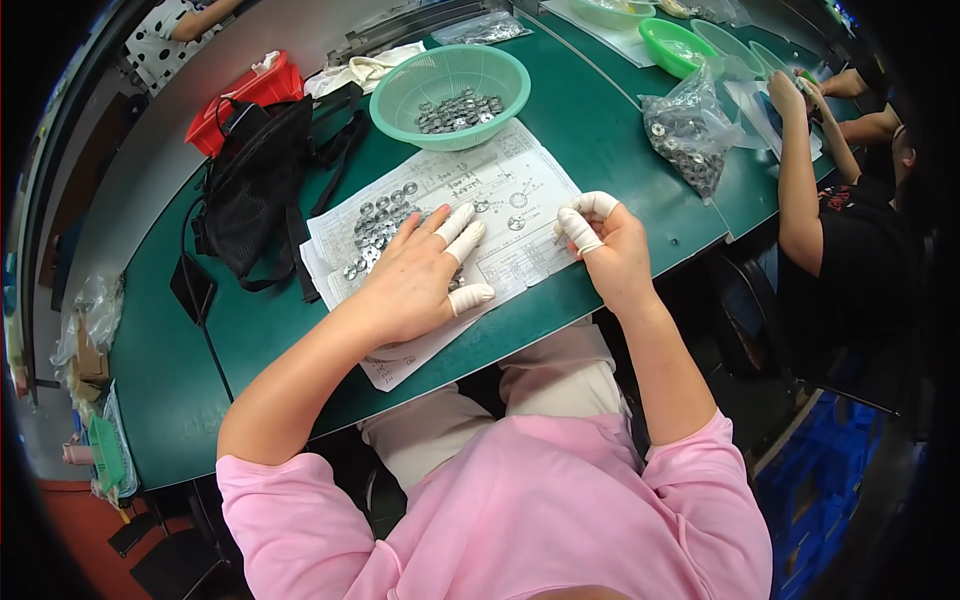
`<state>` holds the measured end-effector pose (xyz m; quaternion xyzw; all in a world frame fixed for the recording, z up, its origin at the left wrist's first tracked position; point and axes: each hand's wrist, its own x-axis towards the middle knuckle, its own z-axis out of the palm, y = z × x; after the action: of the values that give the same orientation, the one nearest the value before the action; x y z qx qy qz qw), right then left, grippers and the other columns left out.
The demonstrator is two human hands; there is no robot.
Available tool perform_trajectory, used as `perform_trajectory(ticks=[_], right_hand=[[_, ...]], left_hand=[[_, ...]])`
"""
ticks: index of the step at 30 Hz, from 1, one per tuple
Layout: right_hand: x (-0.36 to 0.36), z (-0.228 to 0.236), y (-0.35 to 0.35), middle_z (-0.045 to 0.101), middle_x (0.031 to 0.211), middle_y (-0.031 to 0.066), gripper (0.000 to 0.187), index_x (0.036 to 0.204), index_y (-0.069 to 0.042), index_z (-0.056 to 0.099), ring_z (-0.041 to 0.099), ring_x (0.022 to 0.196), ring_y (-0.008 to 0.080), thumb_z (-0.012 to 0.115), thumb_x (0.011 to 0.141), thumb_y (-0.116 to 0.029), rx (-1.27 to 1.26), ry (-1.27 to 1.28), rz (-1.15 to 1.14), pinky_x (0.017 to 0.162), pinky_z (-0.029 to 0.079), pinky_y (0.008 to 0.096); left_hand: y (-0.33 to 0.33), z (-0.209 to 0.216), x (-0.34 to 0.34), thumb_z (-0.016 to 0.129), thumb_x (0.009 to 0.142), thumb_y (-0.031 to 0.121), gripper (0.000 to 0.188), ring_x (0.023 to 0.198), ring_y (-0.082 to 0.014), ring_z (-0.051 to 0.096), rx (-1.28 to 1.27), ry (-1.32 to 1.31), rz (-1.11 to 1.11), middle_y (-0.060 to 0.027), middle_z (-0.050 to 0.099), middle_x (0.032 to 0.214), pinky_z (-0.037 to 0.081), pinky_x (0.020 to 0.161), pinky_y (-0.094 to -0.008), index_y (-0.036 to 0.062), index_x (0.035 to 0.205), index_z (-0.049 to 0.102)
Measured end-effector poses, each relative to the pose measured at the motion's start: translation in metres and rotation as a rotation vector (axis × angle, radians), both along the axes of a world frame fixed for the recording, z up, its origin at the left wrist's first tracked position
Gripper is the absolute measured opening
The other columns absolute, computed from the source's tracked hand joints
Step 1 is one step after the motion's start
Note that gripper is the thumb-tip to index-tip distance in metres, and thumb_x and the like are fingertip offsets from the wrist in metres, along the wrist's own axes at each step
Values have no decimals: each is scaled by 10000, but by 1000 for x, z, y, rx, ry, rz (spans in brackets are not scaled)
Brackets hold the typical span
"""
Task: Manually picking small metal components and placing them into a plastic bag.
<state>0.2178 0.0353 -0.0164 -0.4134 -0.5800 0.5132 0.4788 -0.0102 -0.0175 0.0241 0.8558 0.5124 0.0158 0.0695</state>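
My left hand (415,275) lies palm down with its fingers spread, over a cluster of small round metal parts (385,215) on printed drawing sheets (530,180). White finger cots cover some of its fingertips and its thumb. To the right, my right hand (608,245) is closed in a pinch at the right edge of the sheets, its thumb and forefinger also wrapped in white. What sits between those fingertips is too small to make out. Loose metal parts (516,223) lie on the paper between the hands. Beyond them stands a green plastic colander (450,62) with more metal parts inside.
A black bag (250,190) and a red basket (275,85) are on the green table (270,340) at the left. Right of the colander rests a clear bag of metal parts (690,140). A co-worker (830,220) sits at the right, near several green bowls (675,48).
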Motion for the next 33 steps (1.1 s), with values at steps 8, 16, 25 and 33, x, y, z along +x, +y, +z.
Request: perform_trajectory(ticks=[8,16,25,33], right_hand=[[0,1,1,603,732,0,92,863,-33,594,507,618,45,621,899,-114,-35,46,-5,548,401,187],[-3,2,-3,611,737,5,82,862,-30,600,509,624,45,612,899,-102,-44,-1,-11,550,406,188],[-5,6,-1,615,749,11,75,869,-31,601,511,636,46,602,903,-98,-69,-57,-27,567,419,191],[-5,2,-6,616,766,14,70,897,-33,597,525,649,57,603,904,-102,-36,-36,-5,586,428,201]], left_hand=[[13,14,16,608,844,255,389,1128,-375,487,154,-252,-23,-216,570,1150,345,1003,-466,23,1158,604],[47,-17,23,644,785,105,192,849,-346,573,210,-415,46,-178,623,821,463,772,-435,38,958,693],[40,-13,19,638,768,108,146,873,-320,584,132,-297,52,-156,621,831,489,777,-402,38,884,694],[37,-23,24,653,788,143,161,917,-319,574,211,-468,28,-143,632,919,470,800,-411,50,910,702]])
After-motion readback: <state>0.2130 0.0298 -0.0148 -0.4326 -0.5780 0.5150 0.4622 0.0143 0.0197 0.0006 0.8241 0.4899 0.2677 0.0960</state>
